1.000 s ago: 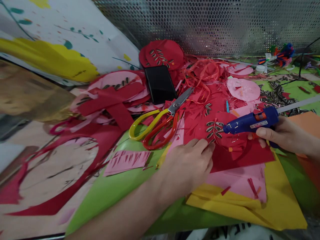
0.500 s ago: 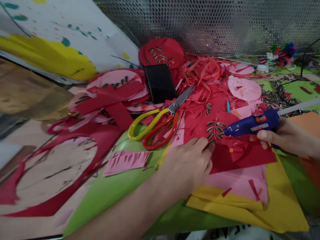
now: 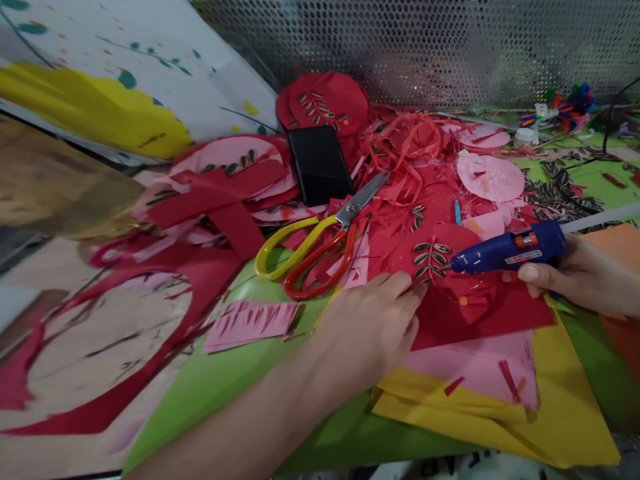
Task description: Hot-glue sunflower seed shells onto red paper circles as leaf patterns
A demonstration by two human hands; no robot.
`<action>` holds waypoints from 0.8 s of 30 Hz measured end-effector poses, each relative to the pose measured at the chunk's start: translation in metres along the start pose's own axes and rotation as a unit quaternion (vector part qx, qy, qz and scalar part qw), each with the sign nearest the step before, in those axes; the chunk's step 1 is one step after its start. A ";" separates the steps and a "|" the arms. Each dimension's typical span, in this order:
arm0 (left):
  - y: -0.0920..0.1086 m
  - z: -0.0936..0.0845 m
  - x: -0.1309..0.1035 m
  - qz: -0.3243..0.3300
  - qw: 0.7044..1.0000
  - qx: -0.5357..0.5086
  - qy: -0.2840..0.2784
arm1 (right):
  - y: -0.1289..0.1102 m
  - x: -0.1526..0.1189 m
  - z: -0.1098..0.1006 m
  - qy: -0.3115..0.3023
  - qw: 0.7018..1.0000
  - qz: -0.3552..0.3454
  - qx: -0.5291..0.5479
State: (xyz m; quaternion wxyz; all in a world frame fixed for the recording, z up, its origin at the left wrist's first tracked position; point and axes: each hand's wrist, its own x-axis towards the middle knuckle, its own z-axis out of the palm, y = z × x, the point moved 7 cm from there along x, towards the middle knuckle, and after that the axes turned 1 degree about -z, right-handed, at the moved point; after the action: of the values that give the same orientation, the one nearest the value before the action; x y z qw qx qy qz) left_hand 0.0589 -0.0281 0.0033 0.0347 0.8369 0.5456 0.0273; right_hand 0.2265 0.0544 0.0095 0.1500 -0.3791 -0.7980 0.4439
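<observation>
My right hand (image 3: 565, 273) is wrapped round a blue glue gun (image 3: 510, 250) with a pale glue stick in its back. The gun's nozzle points left at dark striped seeds (image 3: 431, 259), laid like leaves along a red stem on a red paper circle (image 3: 470, 283). Beside the lowest seeds rests my left hand (image 3: 383, 327), its fingers bent together at the edge of the red paper; what its fingertips hold, if anything, is hidden. Yellow-and-red-handled scissors (image 3: 325, 237) lie partly open behind my left hand.
A black phone (image 3: 321, 165) lies on red and pink paper pieces. Loose seeds (image 3: 565, 190) and a cable are at the right back. Finished-looking red circles (image 3: 327, 103) lean near the perforated metal panel (image 3: 425, 53). Yellow sheets (image 3: 570, 413) lie in front.
My left hand has drawn back slightly to the left from the seeds. My right hand and the glue gun have shifted slightly right.
</observation>
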 end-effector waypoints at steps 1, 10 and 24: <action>-0.001 0.001 0.000 -0.004 1.000 -0.004 -0.005 | -0.003 0.000 0.000 -0.003 1.000 -0.008 -0.007; -0.006 0.005 0.003 -0.013 1.000 -0.009 -0.009 | -0.019 0.001 0.005 -0.025 0.996 -0.041 -0.069; 0.005 -0.013 -0.005 0.082 0.992 -0.085 0.053 | -0.018 -0.004 0.006 -0.033 0.989 -0.049 -0.135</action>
State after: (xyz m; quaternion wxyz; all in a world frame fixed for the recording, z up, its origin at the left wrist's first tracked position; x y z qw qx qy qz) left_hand 0.0604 -0.0344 0.0167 0.0740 0.8701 0.4722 0.1208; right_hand 0.2177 0.0420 0.0215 0.0930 -0.3415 -0.8726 0.3366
